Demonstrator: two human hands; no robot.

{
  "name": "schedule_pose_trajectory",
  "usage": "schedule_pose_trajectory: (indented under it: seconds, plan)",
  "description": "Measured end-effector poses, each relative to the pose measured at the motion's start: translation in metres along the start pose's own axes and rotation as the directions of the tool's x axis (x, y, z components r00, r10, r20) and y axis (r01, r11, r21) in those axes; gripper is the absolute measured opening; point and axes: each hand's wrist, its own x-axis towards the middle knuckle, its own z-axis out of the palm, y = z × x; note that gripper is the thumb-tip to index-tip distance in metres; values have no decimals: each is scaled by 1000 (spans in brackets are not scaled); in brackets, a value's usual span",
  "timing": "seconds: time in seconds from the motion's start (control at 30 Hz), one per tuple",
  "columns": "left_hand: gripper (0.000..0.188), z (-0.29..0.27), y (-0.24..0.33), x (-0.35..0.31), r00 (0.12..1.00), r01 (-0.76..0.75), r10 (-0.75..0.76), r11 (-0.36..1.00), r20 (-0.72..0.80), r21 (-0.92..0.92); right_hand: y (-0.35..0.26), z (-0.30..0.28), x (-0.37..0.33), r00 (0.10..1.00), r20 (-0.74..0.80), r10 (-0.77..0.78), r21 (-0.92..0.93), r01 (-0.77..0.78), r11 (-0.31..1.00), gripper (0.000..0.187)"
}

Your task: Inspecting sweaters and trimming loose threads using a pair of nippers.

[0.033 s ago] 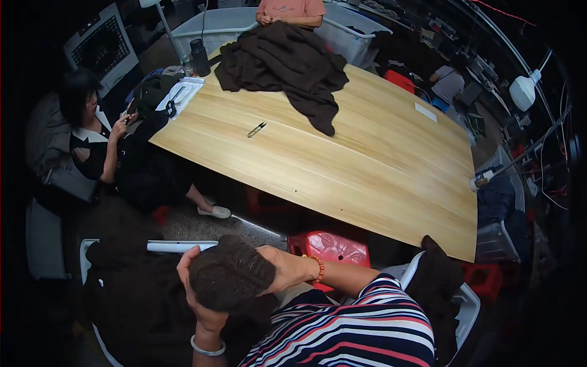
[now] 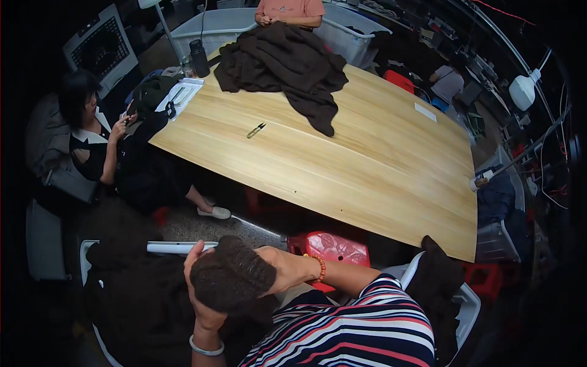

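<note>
Between both hands, over a bin at the lower left, is a bunched dark brown knit fabric [image 2: 229,278]. My left hand [image 2: 205,309], with a pale bangle at the wrist, is wrapped along its left side, thumb up near the top. On the right, my right hand [image 2: 284,269], wearing an orange bead bracelet, grips it; most of those fingers are hidden behind the cloth. Below and to the left lies more dark brown cloth [image 2: 140,306] in the white bin [image 2: 85,260].
A wooden table [image 2: 391,165] ahead bears a brown knit pile [image 2: 281,58], thread snips [image 2: 256,130] and a dark bottle [image 2: 199,58]. One person [image 2: 98,144] sits at left with a phone; another [image 2: 290,9] stands beyond the table. A red stool [image 2: 336,248] is near my right arm.
My left hand's fingers have shifted slightly to the right, closer in against the knit fabric. My right hand and the cloth look almost the same.
</note>
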Motion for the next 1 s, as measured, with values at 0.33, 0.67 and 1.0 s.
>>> schedule_pose_trajectory:
  seconds: [0.33,0.67,1.0]
  plan:
    - [49,-31,-19,-24,987,17,-3,996,160,-91,2,-34,15,978,70,198,462,-207,862,54]
    - [17,-44,8,-22,995,-75,-10,610,-103,-789,46,35,39,976,140,170,84,-182,980,40]
    - [62,-54,2,-37,925,286,-374,584,60,-760,-2,22,80,961,59,269,303,-274,913,18]
